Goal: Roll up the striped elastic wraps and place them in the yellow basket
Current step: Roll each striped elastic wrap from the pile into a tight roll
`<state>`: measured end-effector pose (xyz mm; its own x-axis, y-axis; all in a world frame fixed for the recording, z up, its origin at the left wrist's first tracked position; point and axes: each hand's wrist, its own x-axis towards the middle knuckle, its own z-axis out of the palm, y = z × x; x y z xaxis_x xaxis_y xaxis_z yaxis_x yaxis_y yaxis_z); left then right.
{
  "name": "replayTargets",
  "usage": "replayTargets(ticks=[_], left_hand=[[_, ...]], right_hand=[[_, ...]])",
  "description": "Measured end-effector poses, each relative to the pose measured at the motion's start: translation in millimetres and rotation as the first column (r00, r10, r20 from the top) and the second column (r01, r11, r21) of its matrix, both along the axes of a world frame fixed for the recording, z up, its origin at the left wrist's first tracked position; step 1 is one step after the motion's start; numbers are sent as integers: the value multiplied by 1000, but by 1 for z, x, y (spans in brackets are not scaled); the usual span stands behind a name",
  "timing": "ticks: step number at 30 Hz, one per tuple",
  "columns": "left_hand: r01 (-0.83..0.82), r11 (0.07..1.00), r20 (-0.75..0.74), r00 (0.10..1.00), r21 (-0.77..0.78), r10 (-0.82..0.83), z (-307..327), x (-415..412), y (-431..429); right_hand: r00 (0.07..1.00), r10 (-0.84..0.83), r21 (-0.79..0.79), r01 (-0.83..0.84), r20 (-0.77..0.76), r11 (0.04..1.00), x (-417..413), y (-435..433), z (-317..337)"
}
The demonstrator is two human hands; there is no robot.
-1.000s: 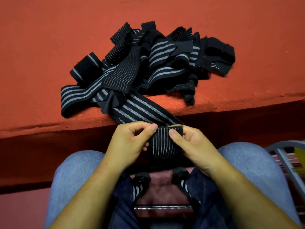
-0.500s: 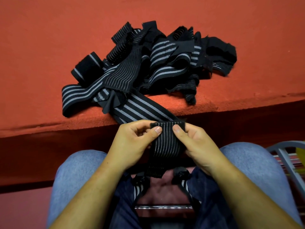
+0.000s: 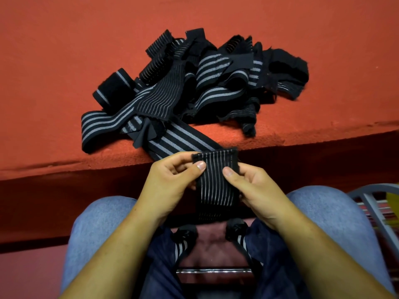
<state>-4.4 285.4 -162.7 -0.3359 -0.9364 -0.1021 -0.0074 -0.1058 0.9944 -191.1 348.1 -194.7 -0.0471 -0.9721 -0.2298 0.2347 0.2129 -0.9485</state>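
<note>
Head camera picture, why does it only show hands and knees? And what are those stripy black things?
The camera sits on a person's head and looks down, so you see their own arms and knees in blue jeans. No machine, just two bare hands. On the red surface lies a tangled pile of black wraps with grey stripes. The left hand and the right hand each pinch the top of one striped wrap, which hangs down between the knees.
</note>
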Motion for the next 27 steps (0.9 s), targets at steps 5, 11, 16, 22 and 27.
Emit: replayTargets(ticks=[5,11,16,22,27], left_hand=[[9,1000,8,1000,-14,-9,3,1,2],[94,993,37,995,-64,-92,5,4,2],[172,973,121,980,-151,-155,6,5,4],[143,963,146,983,-228,-111,9,2,8],[107,960,159,985,-257,-67,3,2,4]], right_hand=[[1000,-20,2,20,-12,1000,-1,1,0],[996,-66,18,65,68,998,-2,0,1],[972,-48,43,39,232,998,-3,-1,7],[949,-81,77,61,305,995,0,-1,11],[961,-40,75,20,274,997,0,0,13]])
